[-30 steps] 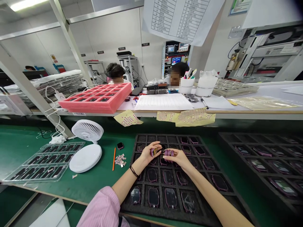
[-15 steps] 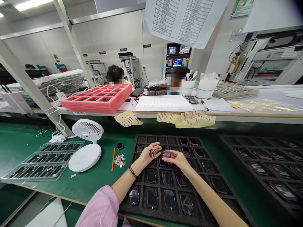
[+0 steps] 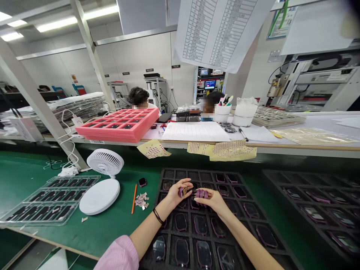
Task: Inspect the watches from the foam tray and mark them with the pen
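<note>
My left hand (image 3: 174, 194) is closed around a small purple watch case (image 3: 183, 192), tilted so that a gold-coloured patch shows. Close beside it, my right hand (image 3: 215, 200) pinches a purple banded piece (image 3: 201, 193) between thumb and fingers; its exact kind is unclear. Something small and dark lies between the two held parts, too small to make out. Both hands are above a black foam tray (image 3: 189, 231), whose compartments hold several purple-framed watch faces (image 3: 182, 252). The hands and forearms cover some compartments.
Left of the tray lie an orange stick (image 3: 134, 198), small paper tabs (image 3: 142, 201) and a dark watch body (image 3: 142, 182). Further left are a white fan (image 3: 105, 163) and a clear plastic tray (image 3: 67, 219). Another foam tray (image 3: 281, 206) is at right. A shelf (image 3: 174, 143) crosses behind.
The camera has tipped slightly upward, so the scene sits lower in the picture. Both hands keep nearly the same pose above the tray, with the same parts held.
</note>
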The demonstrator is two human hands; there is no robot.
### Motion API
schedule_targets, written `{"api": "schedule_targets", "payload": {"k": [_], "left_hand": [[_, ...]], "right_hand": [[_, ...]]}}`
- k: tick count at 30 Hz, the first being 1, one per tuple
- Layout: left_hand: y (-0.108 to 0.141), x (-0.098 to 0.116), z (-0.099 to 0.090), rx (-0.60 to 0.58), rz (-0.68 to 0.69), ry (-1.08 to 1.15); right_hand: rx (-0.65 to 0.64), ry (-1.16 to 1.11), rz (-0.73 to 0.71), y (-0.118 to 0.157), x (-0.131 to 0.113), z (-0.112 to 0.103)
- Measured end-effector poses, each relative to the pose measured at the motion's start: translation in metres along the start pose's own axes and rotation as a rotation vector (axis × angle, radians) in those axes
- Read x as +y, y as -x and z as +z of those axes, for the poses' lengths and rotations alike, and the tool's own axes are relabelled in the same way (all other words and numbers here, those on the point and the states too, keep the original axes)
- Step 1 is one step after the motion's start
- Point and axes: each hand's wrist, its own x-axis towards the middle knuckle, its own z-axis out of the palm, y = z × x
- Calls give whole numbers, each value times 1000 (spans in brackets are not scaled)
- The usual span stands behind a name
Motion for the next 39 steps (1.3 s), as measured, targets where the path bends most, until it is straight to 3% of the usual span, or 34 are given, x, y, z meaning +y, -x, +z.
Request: {"api": "schedule_targets", "payload": {"k": [9, 28, 33, 36, 39], "left_hand": [[1, 1, 1, 1, 14, 0], [-2, -2, -4, -26, 34, -51], [-5, 4, -4, -28, 238, -248], [-14, 21, -6, 43, 472, -526], [-26, 42, -10, 78, 572, -678]], "right_hand": [[-31, 41, -51, 2, -2, 1], [6, 4, -5, -2, 3, 0], [-4, -5, -13, -2, 1, -1], [10, -14, -35, -2, -3, -5], [50, -44, -55, -3, -9, -10]]}}
